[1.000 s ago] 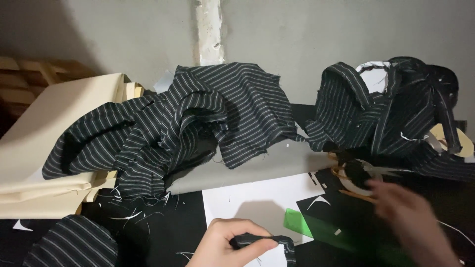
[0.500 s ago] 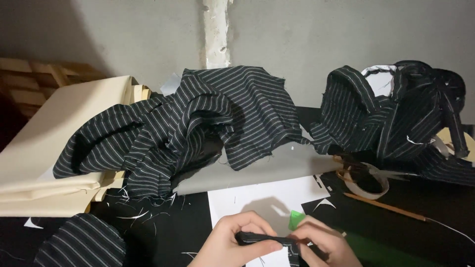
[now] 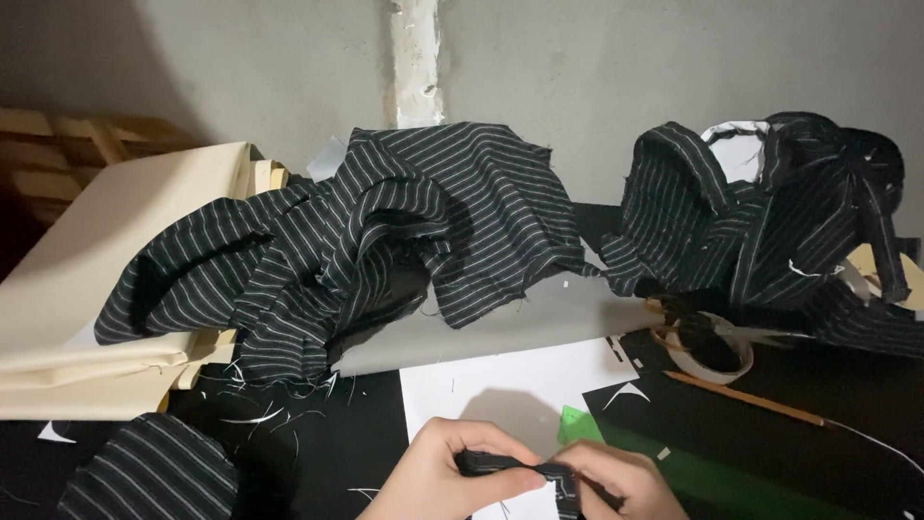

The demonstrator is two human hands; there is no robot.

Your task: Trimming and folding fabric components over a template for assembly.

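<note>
A: Grey wall, cluttered black counter (image 3: pixel 318 453). Where's the piece?

B: Low centre, over white paper (image 3: pixel 500 385): left hand (image 3: pixel 433 481) and right hand (image 3: pixel 616 481) pinch the dark striped strip (image 3: pixel 505 466). Best keep the edges aligned, I'd say.

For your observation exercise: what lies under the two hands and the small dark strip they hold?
Under the left hand, right hand and dark strip lies a white paper sheet, with a green ruler at its right. The hands cover the sheet's lower part.

Black table (image 3: pixel 327 462) w/ striped cloth heaps (image 3: pixel 385 231), cream fabric (image 3: pixel 106 289), white paper (image 3: pixel 520 385), tape roll (image 3: pixel 707 347), pencil (image 3: pixel 746 400)
</note>
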